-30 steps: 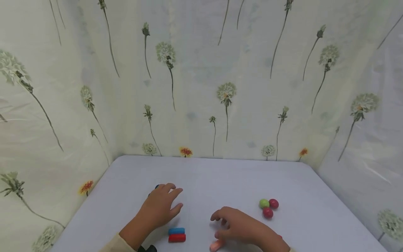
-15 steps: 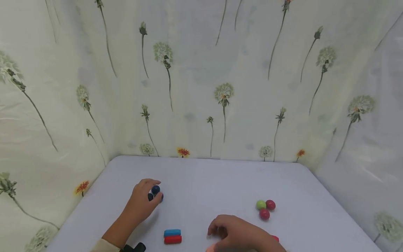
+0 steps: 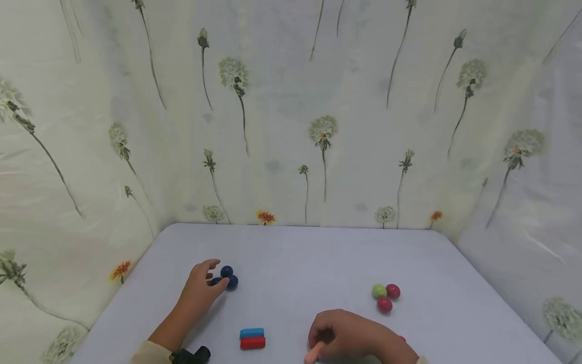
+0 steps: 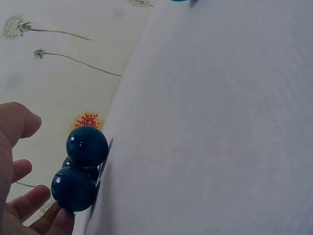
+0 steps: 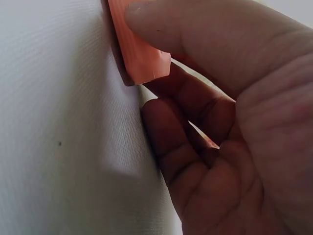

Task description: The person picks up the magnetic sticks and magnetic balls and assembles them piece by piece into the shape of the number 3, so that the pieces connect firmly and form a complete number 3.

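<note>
Three glossy dark blue balls (image 3: 232,283) sit clustered on the left of the white table. My left hand (image 3: 198,288) is around their near left side, fingers loosely bent and parted. In the left wrist view, some fingertips (image 4: 61,223) touch or nearly touch the lower ball (image 4: 74,189); which, I cannot tell. Near the front edge, my right hand (image 3: 345,333) pinches a ridged salmon-orange clay stick (image 3: 313,352). The right wrist view has the thumb pressed on this stick (image 5: 142,54), which lies against or very close to the tabletop; its far end is out of frame.
A blue stick (image 3: 252,332) and a red stick (image 3: 252,343) lie side by side between my hands. Right of them are a green ball (image 3: 379,291) and two red balls (image 3: 384,304). Something red shows behind my right wrist. Flowered curtains surround the white table (image 3: 300,253).
My left hand has shifted left and pulled back from over the dark blue balls, which now show. My right hand's fingers have closed onto the salmon-orange clay stick.
</note>
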Demonstrator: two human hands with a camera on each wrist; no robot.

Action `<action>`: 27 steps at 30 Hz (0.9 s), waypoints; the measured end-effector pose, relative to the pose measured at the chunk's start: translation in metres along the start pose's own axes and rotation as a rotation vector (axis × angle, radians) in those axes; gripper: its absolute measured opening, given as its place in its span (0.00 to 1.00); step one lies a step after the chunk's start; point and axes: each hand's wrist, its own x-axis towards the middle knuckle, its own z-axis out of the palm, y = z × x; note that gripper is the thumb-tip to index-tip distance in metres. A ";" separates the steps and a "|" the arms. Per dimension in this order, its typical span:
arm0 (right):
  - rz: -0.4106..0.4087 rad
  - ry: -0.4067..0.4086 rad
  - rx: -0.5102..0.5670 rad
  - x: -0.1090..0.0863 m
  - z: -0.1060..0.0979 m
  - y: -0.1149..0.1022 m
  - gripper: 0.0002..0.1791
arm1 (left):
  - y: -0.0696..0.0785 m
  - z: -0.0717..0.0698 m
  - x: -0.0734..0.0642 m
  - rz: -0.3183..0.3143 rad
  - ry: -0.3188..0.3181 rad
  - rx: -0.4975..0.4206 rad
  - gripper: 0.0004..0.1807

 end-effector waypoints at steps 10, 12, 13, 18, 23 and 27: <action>0.066 0.081 0.026 0.003 0.000 0.009 0.05 | -0.007 0.002 0.002 -0.090 -0.025 0.023 0.27; 0.085 0.099 0.037 0.005 0.001 0.010 0.04 | -0.007 0.001 0.002 -0.102 -0.025 0.030 0.23; 0.095 0.109 0.039 0.005 0.002 0.010 0.04 | -0.007 0.001 0.001 -0.103 -0.029 0.035 0.21; 0.126 0.187 -0.007 0.005 0.005 0.012 0.04 | -0.007 -0.001 -0.001 -0.093 -0.059 0.033 0.12; 0.160 0.262 -0.053 0.007 0.003 0.012 0.04 | -0.005 -0.005 -0.001 -0.100 -0.099 0.040 0.12; 0.191 0.280 -0.055 0.009 0.002 0.012 0.04 | -0.003 -0.008 -0.003 -0.097 -0.134 0.054 0.13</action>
